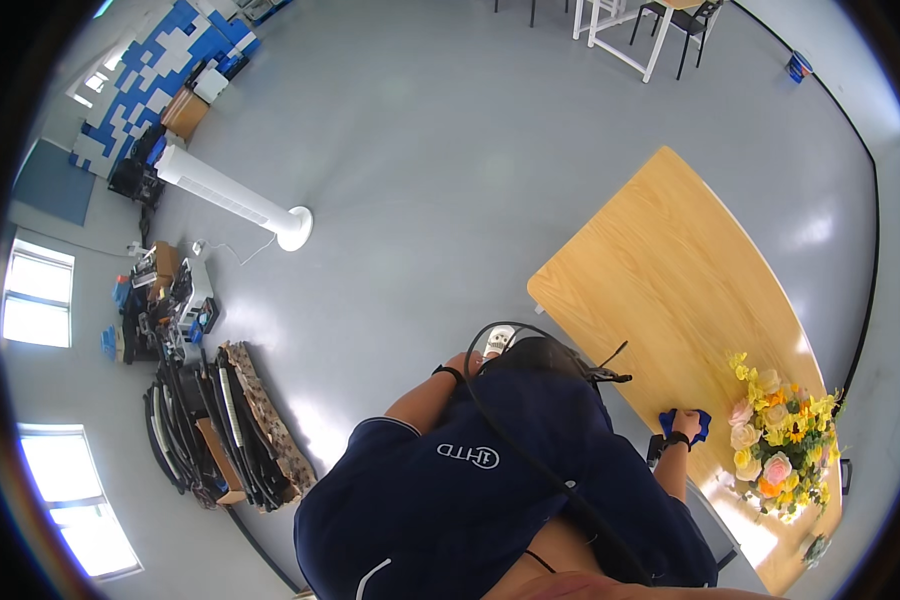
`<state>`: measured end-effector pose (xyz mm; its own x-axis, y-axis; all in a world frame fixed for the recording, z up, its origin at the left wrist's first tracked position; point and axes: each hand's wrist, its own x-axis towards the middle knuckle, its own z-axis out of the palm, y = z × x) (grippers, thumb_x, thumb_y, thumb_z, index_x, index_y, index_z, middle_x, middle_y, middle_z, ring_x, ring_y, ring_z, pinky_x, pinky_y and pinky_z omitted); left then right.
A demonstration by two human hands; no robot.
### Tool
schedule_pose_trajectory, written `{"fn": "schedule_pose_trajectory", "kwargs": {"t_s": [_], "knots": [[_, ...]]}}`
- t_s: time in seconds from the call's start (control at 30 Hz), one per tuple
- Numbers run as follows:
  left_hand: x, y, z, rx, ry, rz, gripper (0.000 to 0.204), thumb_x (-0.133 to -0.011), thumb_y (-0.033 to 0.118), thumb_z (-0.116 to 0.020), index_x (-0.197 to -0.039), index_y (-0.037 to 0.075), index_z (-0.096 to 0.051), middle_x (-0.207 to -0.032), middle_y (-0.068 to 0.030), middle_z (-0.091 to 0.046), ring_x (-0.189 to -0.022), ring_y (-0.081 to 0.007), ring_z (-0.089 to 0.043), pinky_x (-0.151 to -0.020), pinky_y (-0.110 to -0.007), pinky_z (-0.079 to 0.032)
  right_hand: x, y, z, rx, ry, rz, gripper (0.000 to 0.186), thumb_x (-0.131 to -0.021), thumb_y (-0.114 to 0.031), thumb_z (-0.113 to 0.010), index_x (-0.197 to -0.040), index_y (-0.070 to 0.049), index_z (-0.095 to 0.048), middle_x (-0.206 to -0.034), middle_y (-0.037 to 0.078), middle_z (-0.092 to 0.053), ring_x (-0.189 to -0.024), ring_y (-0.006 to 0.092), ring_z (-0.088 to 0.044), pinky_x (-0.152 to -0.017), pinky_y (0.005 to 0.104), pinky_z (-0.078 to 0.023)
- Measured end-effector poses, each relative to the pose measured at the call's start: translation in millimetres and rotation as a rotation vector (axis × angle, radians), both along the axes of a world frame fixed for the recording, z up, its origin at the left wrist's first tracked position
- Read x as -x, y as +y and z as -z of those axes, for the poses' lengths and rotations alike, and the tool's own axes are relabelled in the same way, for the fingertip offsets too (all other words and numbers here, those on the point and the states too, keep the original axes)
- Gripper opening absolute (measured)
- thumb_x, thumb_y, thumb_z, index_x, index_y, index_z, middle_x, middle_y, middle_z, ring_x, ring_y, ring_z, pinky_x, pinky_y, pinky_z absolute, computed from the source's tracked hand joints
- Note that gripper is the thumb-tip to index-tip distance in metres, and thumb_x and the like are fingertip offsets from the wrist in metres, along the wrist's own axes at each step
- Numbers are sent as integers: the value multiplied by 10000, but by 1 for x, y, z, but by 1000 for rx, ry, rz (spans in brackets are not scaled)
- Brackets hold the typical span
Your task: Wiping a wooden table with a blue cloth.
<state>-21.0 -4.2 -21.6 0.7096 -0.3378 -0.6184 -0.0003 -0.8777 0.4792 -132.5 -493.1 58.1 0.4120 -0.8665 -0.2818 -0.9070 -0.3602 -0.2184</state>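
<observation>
My right hand (pixel 685 424) presses a dark blue cloth (pixel 702 428) onto the wooden tabletop (pixel 670 270), its fingers closed on the bunched fabric. Just to the right of that hand stands a bouquet of yellow, pink and white flowers (pixel 778 440). Low by my leg is my left hand (pixel 460 363), close to my white shoe (pixel 499 340); its fingers are too small and partly hidden to make out. Each wrist wears a dark band. A black cable (pixel 480 400) loops in front of my navy jacket.
A white tower fan (pixel 230 195) stands on the grey floor to the left. Dark tubes and boxes (pixel 225 430) pile up along the left wall. A black chair (pixel 682 22) and a white-legged table are at the far side. A small plant (pixel 817 549) sits at the tabletop's near end.
</observation>
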Motion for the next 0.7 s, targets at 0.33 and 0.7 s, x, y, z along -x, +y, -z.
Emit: {"fn": "schedule_pose_trajectory", "kwargs": {"t_s": [0.33, 0.7], "knots": [[-7, 43, -13, 21, 9, -102, 246, -738, 229, -338, -771, 47, -501, -818, -163, -499, -783, -308, -469, -677, -371, -372, -113, 124, -2, 86, -265, -517, 130, -566, -140, -506, -673, -79, -461, -751, 155, -416, -608, 314, -464, -544, 366, -397], [9, 84, -26, -20, 115, -327, 324, -735, 321, -344, -819, 36, -475, -800, -166, -515, -811, -320, -467, -681, -353, -369, -198, 213, -13, 21, -412, -837, 96, -566, -69, -508, -631, -66, -438, -693, 144, -395, -576, 307, -447, -490, 370, -384]]}}
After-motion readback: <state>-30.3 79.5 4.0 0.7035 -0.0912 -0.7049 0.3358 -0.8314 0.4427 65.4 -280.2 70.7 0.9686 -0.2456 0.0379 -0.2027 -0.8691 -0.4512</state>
